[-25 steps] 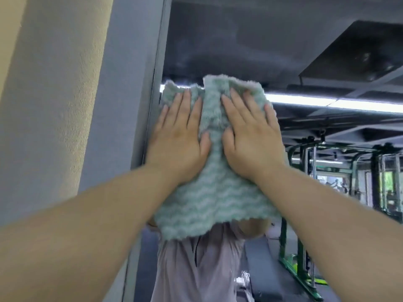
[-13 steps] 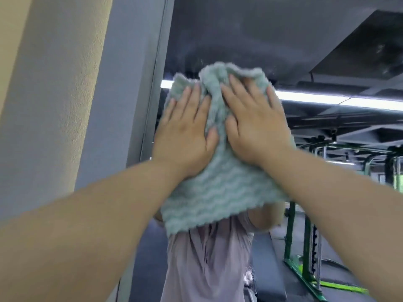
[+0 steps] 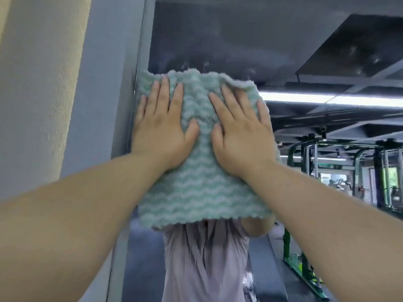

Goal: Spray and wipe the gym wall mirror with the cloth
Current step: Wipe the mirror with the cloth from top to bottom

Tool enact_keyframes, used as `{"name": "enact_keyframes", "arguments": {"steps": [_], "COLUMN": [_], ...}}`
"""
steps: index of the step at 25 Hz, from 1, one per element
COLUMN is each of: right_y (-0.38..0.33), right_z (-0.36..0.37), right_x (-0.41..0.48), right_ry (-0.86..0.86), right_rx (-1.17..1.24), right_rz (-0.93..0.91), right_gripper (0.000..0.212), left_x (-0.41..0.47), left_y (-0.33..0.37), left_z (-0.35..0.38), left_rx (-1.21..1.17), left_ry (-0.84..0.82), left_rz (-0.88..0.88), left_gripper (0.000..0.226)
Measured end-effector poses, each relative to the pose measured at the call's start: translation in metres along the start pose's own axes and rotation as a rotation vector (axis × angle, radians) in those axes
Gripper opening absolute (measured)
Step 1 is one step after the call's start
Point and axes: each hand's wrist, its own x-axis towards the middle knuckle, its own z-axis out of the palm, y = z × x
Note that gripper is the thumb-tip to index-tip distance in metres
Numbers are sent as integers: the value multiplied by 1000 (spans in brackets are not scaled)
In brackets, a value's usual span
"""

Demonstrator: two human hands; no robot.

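Observation:
A mint-green cloth [image 3: 202, 192] with a white wavy pattern lies flat against the wall mirror [image 3: 239, 40], close to the mirror's left edge. My left hand [image 3: 162, 129] presses on the cloth's upper left part with straight, spread fingers. My right hand [image 3: 239, 134] presses beside it on the upper right part, fingers straight too. Wet streaks and droplets show on the glass just above the cloth. No spray bottle is in view.
A grey mirror frame [image 3: 122, 105] and a beige textured wall [image 3: 43, 94] stand to the left. The glass reflects a person's pale shirt [image 3: 205, 262], ceiling strip lights [image 3: 327, 100] and green gym racks [image 3: 327, 171] at right.
Both hands and the cloth slid up and right, then back left toward the mirror's edge. The bunched top of the cloth has spread out flatter and my hands sit wider apart.

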Motion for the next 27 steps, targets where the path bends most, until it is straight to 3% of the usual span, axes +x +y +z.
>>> {"name": "enact_keyframes", "arguments": {"steps": [4,8,13,20,27], "right_y": [-3,-10,-21,-30,17], "right_z": [-6,5,10,2,7], "right_x": [46,-29,-113,0,-117], "right_ry": [-11,-11,-116,-47,-58], "right_rx": [39,27,-4,36,6], "right_rz": [82,57,10,91,-42], "right_gripper": [58,59,64,63,60], "left_x": [32,-34,-123,-38,-118], "left_y": [7,8,-9,7,27], "left_z": [2,9,6,10,14], "left_rx": [-9,-55,-13,-12,-25], "left_ry": [42,44,-136,16,-66], "left_rz": [-75,-67,-36,-159,-17], "left_gripper": [73,77,83,76,82]}}
